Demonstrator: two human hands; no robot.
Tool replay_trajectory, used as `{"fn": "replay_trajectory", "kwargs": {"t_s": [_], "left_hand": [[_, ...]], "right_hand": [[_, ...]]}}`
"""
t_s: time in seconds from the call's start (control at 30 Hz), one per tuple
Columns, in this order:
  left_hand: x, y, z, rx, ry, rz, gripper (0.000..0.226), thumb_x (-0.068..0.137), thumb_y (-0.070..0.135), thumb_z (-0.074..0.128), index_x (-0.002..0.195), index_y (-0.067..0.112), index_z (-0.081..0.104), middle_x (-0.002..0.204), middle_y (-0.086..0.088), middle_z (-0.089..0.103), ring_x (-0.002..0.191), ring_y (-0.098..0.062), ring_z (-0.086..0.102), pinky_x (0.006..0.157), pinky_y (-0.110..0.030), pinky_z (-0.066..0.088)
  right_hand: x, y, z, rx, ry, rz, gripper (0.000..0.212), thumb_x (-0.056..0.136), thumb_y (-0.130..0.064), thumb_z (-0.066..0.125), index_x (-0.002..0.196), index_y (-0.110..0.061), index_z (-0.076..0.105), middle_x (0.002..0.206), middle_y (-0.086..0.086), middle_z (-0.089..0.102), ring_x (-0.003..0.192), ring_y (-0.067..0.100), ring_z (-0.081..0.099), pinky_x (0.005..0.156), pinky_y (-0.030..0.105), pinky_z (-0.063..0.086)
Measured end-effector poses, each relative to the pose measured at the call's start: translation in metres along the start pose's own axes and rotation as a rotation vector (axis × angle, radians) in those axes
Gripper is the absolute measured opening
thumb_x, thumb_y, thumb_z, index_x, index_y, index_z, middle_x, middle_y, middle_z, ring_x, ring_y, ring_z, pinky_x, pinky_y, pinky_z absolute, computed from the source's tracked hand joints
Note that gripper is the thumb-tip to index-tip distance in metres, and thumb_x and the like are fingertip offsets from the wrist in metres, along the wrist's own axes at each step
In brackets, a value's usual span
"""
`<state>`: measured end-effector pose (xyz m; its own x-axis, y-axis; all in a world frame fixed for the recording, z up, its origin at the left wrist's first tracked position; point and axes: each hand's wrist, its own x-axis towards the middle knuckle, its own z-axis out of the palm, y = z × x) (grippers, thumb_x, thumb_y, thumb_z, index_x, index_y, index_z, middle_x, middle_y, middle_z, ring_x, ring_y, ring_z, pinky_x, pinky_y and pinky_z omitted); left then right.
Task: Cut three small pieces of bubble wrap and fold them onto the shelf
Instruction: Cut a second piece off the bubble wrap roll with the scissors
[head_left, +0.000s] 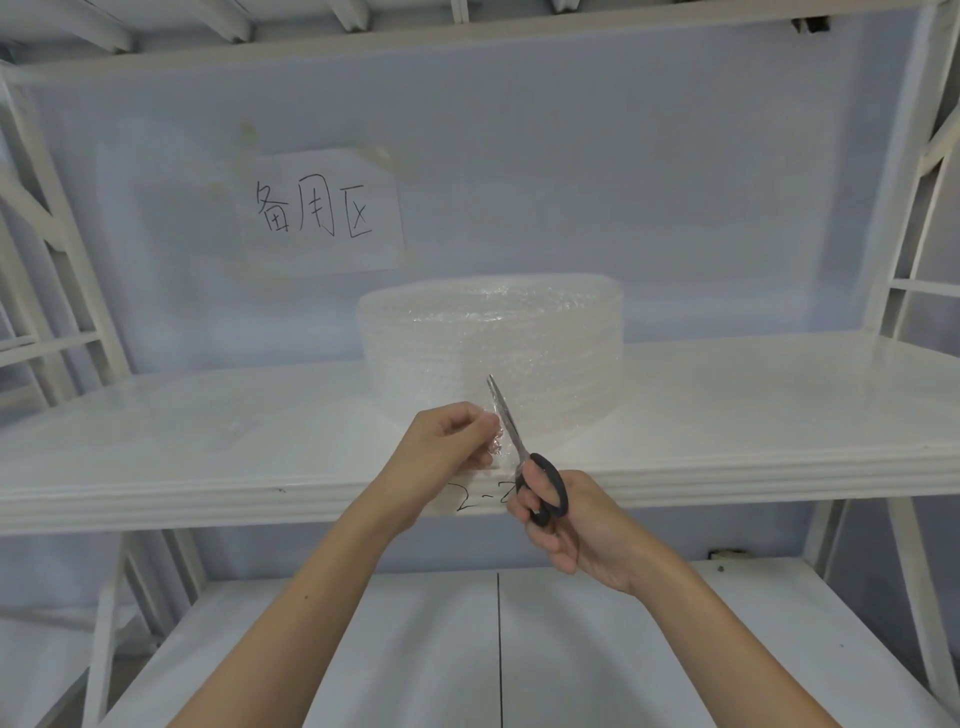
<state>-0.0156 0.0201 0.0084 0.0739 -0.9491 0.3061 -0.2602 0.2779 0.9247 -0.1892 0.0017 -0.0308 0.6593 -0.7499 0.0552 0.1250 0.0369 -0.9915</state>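
White metal shelving fills the frame, with a pale blue back panel behind it. Nearest, along the bottom of the frame, a lower shelf (363, 649) runs under both forearms, a dark seam down its middle.

Just above centre-bottom, the right hand (576, 525) has its fingers curled through the black handles of the scissors (524, 462), whose blades point up and slightly left. From how narrow they look, the blades appear nearly closed, likely mid-cut. To their left, the left hand (441, 441) pinches a loose flap of bubble wrap (496, 441) between thumb and fingertips, apparently holding it taut against the blades so the film shears rather than crumples.

Both hands hover at the front edge of the middle shelf (208, 441), where a handwritten mark (480, 499) shows on the lip. That edge sits directly below the cut, so a freed piece would land on the board or fall past it.

Further back, at centre frame, the bubble wrap roll (491, 353) stands on end on the middle shelf. Bare board stretches to its left and right, giving room to lay folded pieces; none are visible there.

Farthest, at upper left of centre, a paper sign (317, 213) with handwritten characters is stuck to the back panel.
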Motion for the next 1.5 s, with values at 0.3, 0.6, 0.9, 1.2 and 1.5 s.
{"fn": "replay_trajectory", "kwargs": {"t_s": [0.3,0.6,0.9,1.2,1.5], "left_hand": [[0.006,0.014,0.000,0.039,0.034,0.000,0.031,0.097,0.030,0.057,0.078,0.008,0.068,0.070,0.001,0.065,0.062,-0.012,0.061,0.071,-0.029,0.055],[0.010,0.009,0.005,0.015,0.093,0.044,0.036,0.099,0.018,0.052,0.063,0.015,0.057,0.061,0.008,0.050,0.054,-0.008,0.050,0.067,-0.026,0.051],[0.008,0.007,0.004,-0.063,0.015,0.038,0.034,0.100,0.020,0.053,0.068,0.011,0.060,0.065,0.002,0.051,0.060,-0.014,0.049,0.066,-0.023,0.051],[0.004,0.007,0.001,-0.027,-0.080,0.044,0.033,0.100,0.026,0.053,0.072,0.012,0.063,0.066,0.002,0.056,0.062,-0.015,0.056,0.068,-0.027,0.051],[0.002,0.016,0.001,0.049,-0.029,0.040,0.038,0.099,0.035,0.054,0.075,0.008,0.068,0.065,0.002,0.060,0.060,-0.013,0.057,0.068,-0.026,0.053]], "right_hand": [[-0.002,-0.003,-0.001,-0.021,0.018,0.007,0.041,0.081,-0.049,0.062,0.065,-0.015,0.046,0.070,0.000,0.049,0.039,0.009,0.038,0.030,0.017,0.032],[-0.005,-0.004,0.000,-0.031,-0.021,0.021,0.048,0.081,-0.058,0.060,0.066,-0.015,0.049,0.069,-0.001,0.050,0.040,0.013,0.040,0.031,0.019,0.033],[-0.002,-0.007,0.001,-0.046,-0.012,0.016,0.048,0.081,-0.058,0.059,0.067,-0.013,0.048,0.070,-0.001,0.051,0.040,0.013,0.040,0.030,0.019,0.033],[-0.003,-0.017,0.002,-0.070,-0.008,-0.006,0.050,0.077,-0.059,0.060,0.069,-0.012,0.046,0.070,0.001,0.051,0.038,0.011,0.038,0.028,0.018,0.031],[-0.004,-0.018,0.004,-0.075,0.011,-0.036,0.049,0.071,-0.056,0.060,0.067,-0.009,0.047,0.063,-0.003,0.052,0.035,0.008,0.037,0.028,0.017,0.031]]}}
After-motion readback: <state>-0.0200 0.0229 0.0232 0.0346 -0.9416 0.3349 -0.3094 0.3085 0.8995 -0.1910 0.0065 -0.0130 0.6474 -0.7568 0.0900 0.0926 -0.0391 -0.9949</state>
